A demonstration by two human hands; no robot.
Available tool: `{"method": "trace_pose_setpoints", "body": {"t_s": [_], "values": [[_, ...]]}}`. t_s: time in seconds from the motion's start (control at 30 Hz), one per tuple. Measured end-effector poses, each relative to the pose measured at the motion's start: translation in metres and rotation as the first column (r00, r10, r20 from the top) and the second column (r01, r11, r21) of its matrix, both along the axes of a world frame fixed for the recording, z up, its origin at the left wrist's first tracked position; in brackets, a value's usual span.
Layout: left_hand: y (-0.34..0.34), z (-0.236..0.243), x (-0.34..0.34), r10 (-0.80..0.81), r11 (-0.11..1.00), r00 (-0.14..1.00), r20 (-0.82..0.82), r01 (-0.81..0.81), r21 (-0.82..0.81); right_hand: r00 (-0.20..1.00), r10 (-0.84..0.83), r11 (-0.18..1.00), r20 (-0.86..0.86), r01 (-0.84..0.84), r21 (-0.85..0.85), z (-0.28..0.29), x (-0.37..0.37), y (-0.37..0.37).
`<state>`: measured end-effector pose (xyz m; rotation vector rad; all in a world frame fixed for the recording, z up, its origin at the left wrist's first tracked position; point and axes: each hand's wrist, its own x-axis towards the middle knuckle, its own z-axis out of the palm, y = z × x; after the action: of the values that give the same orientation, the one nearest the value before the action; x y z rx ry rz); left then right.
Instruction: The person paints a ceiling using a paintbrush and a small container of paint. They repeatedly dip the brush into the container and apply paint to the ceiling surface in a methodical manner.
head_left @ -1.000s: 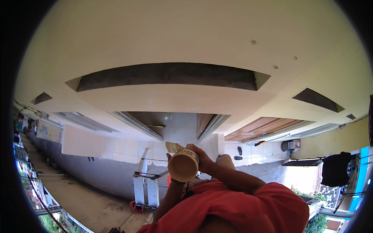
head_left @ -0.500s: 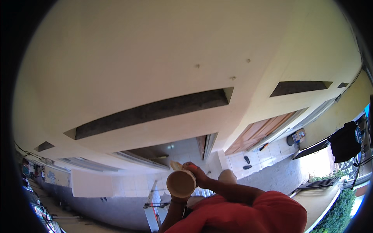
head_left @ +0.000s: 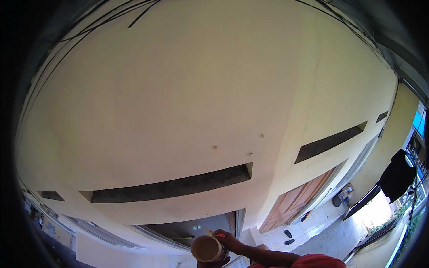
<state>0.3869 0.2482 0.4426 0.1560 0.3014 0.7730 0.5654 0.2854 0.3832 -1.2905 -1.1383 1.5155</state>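
Near the lower edge I hold up a round, open tub (head_left: 206, 249) with beige inside. My left hand (head_left: 225, 259) is closed around its side from below, partly hidden by the tub. Just right of the rim, my right hand (head_left: 229, 241) is closed on what looks like a paintbrush (head_left: 209, 232), with a pale end and an orange-red part between the fingers. The pale end is at the tub's far rim; whether it touches is not clear. Ahead rises a tall cream wall (head_left: 178, 102).
Long recessed slots (head_left: 174, 184) cut into the wall, with small pegs (head_left: 250, 154) above. Below are a doorway (head_left: 196, 228), a wooden door (head_left: 297, 196) and slippers (head_left: 288, 238) on tiles. Black cables (head_left: 107, 20) run overhead; dark cloth (head_left: 396, 176) hangs at right.
The view has tilted upward, so the wall's features, the tub and my hands sit lower in the picture. Overhead cables have come into view. Both hands keep their hold.
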Motion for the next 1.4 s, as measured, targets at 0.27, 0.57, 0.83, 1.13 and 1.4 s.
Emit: {"method": "trace_pose_setpoints", "body": {"t_s": [0.27, 0.57, 0.83, 1.13, 1.4], "values": [[0.004, 0.016, 0.004, -0.028, 0.997, 0.985, 0.171, 0.039, -0.064, 0.988, 0.019, 0.994, 0.153, -0.035, 0.100, 0.054, 0.036, 0.013], [0.016, 0.002, -0.007, 0.061, 0.972, 0.997, -0.048, -0.048, 0.232, 0.814, -0.329, 0.943, 0.478, 0.252, 0.219, 0.050, 0.107, -0.030], [0.045, -0.036, -0.013, 0.006, 1.000, 0.954, 0.301, -0.005, -0.005, 0.587, -0.639, 0.732, -0.498, 0.663, -0.158, 0.124, 0.129, -0.044], [0.061, -0.009, 0.007, 0.013, 0.993, 0.958, 0.288, -0.046, 0.108, 0.685, -0.329, 0.741, -0.650, 0.614, 0.271, 0.242, 0.112, -0.028], [0.068, -0.003, 0.014, 0.052, 0.995, 0.925, 0.377, -0.080, 0.058, 0.899, -0.360, 0.496, -0.250, 0.412, 0.764, 0.280, 0.078, -0.026]]}}
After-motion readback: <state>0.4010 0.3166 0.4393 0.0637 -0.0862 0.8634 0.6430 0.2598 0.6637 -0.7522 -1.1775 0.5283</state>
